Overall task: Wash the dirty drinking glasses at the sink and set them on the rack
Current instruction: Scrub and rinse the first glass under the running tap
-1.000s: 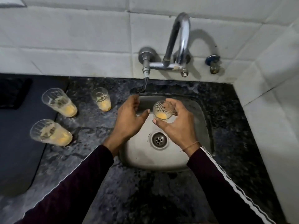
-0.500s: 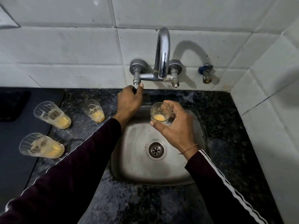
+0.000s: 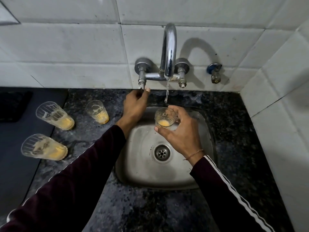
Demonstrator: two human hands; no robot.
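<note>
My right hand [image 3: 181, 133] grips a small glass [image 3: 164, 117] with yellow residue at its bottom, upright over the steel sink [image 3: 142, 171]. Just behind the glass's rim, a thin stream of water [image 3: 167, 91] falls from the chrome tap [image 3: 168, 52]. My left hand [image 3: 135, 104] pinches the tap's left valve handle [image 3: 142, 85]. Three dirty glasses with yellow dregs stand on the left: one [image 3: 97, 111] near the sink, one [image 3: 54, 115] farther left, one [image 3: 43, 147] nearest me.
Dark speckled granite counter [image 3: 234, 123] surrounds the sink. A dark mat [image 3: 13, 164] covers the counter's left part under two of the glasses. White tiled walls rise behind and at the right, with a small blue-capped valve [image 3: 214, 72] right of the tap. No rack shows.
My left hand reached up from the sink to the left valve handle, and water now runs from the spout. The right hand kept the glass over the sink.
</note>
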